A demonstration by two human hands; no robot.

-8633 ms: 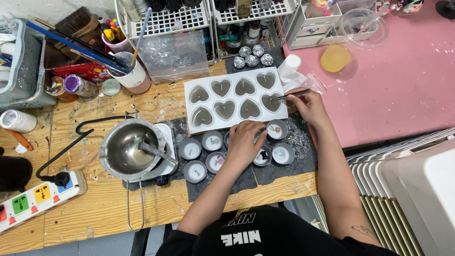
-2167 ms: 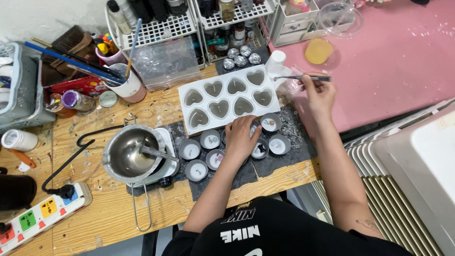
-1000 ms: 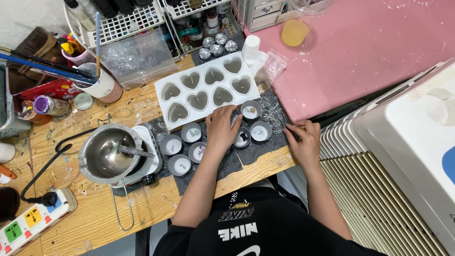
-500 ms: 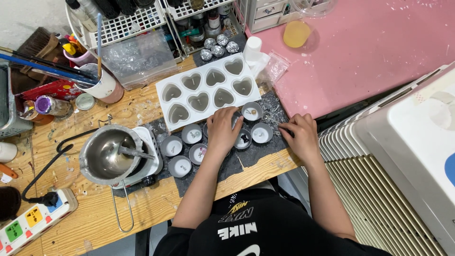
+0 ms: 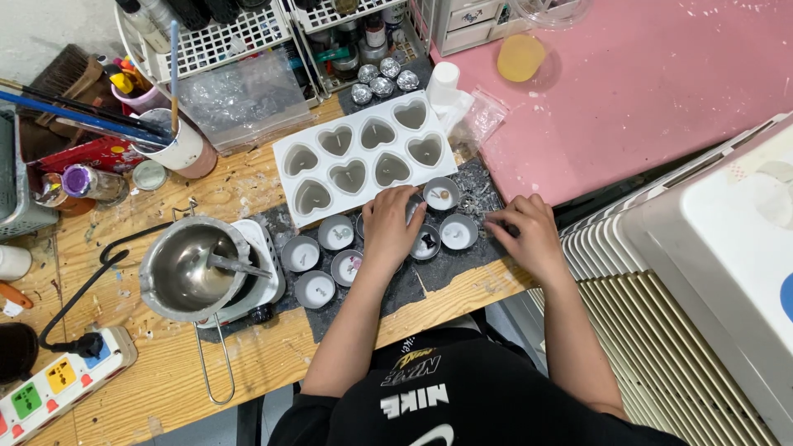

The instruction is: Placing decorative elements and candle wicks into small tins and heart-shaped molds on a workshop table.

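While left hand [image 5: 392, 227] stays, right hand [image 5: 524, 235] has slid mat-ward [image 5: 429, 277].

Both forearms reach up toward twelve o'clock. The left hand [image 5: 391, 227] lies palm-down, fingers loosely curled (knuckles up). The right hand [image 5: 524, 236], at its three o'clock, rests flat, fingertips pointing toward ten o'clock.

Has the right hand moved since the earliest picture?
Yes. The right hand has come away from the heart mould, down to the dark mat's right edge.
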